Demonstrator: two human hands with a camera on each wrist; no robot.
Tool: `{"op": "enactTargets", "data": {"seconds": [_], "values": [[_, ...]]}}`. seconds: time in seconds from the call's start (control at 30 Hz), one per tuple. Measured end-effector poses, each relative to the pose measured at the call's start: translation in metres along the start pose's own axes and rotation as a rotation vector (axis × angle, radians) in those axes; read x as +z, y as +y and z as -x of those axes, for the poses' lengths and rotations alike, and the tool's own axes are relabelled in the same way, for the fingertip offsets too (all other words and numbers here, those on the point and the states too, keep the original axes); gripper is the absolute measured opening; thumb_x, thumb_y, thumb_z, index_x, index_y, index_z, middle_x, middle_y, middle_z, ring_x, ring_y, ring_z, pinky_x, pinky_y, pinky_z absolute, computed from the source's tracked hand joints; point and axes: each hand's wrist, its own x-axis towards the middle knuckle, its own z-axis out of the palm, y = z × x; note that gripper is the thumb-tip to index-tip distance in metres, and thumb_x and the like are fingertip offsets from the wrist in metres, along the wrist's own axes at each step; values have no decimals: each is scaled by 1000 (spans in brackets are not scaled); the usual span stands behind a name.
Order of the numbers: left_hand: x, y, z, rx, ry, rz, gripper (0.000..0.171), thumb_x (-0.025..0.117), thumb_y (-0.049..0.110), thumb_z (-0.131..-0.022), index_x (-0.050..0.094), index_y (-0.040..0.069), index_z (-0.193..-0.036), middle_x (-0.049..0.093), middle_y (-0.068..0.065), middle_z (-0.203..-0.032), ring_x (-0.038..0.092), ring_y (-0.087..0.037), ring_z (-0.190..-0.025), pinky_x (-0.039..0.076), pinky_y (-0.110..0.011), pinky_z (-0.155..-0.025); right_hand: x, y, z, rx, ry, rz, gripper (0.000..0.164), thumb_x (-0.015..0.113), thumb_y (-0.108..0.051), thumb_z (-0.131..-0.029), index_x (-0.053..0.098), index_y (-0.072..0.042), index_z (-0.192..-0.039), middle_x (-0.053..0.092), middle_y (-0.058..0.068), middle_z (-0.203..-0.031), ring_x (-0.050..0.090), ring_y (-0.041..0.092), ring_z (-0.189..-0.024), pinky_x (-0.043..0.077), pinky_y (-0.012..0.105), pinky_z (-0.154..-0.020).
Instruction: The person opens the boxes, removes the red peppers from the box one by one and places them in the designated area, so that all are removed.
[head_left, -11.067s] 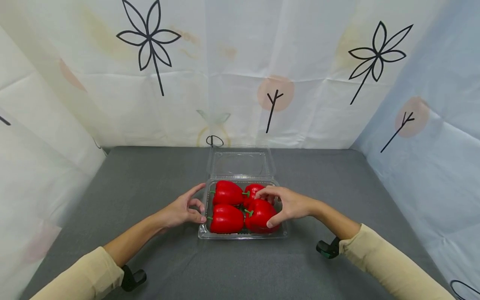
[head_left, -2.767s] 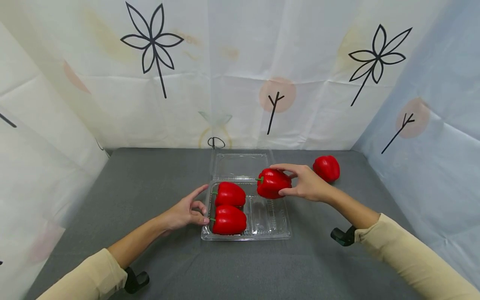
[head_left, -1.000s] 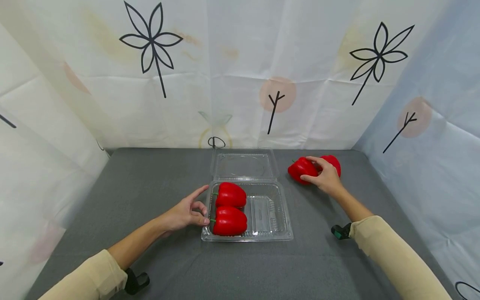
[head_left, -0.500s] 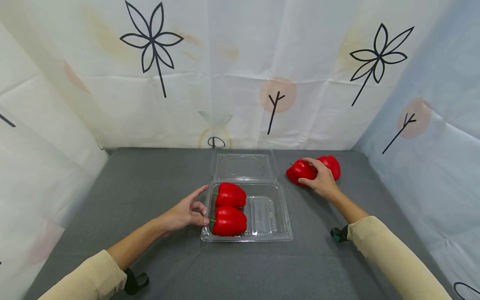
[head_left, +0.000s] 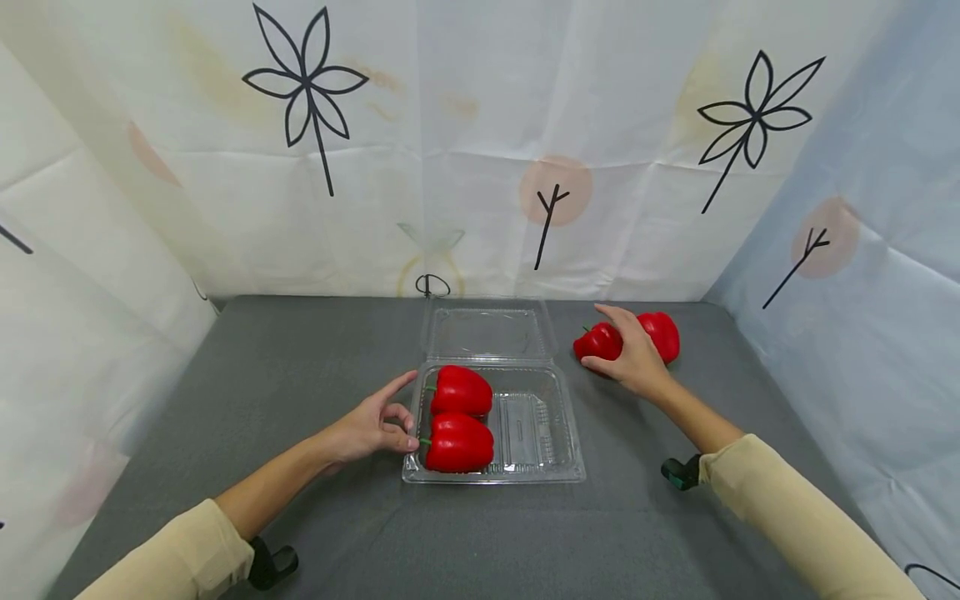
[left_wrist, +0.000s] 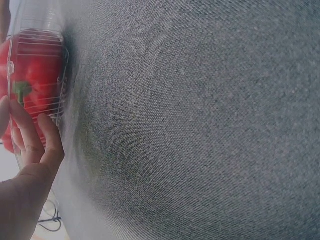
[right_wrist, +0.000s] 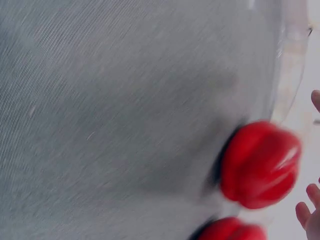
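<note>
A clear plastic clamshell container lies with its lid folded back. Two red bell peppers, one behind and one in front, fill its left half. My left hand pinches the left rim, with the thumb on one side and fingers along the outer wall. To the right of the lid, my right hand has its thumb and fingers spread around a red bell pepper. In the right wrist view those fingertips stand apart from that pepper.
Another red bell pepper sits on the grey tabletop, just beyond the right hand. Patterned white cloth hangs behind and at both sides. A dark strap mount sits at the right sleeve cuff.
Two peppers have left the container's right half for the table at its right. My right hand set the second beside the first, then let go. My left hand stays at the rim.
</note>
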Motion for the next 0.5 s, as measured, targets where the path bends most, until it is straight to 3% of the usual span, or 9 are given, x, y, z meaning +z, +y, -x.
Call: {"op": "enactTargets", "data": {"seconds": [0.17,0.5], "values": [[0,-1,0,3,0,1,101,74,0,-86,6,14,-160,55,-9,-93,60,-24,-75,53,-30,-80,7,-24,0,-109,-29,-73,85,86,-11,-75,41,-3,-147,44,20,-147,44,39,-129,44,61,-97],[0,-3,-1,10,-2,1,100,73,0,-86,6,14,-160,55,-10,-93,61,-24,-74,53,-30,-80,29,-74,9,-235,-237,-195,89,87,-17,-77,39,-7,-151,46,13,-150,48,35,-132,41,58,-102]]}}
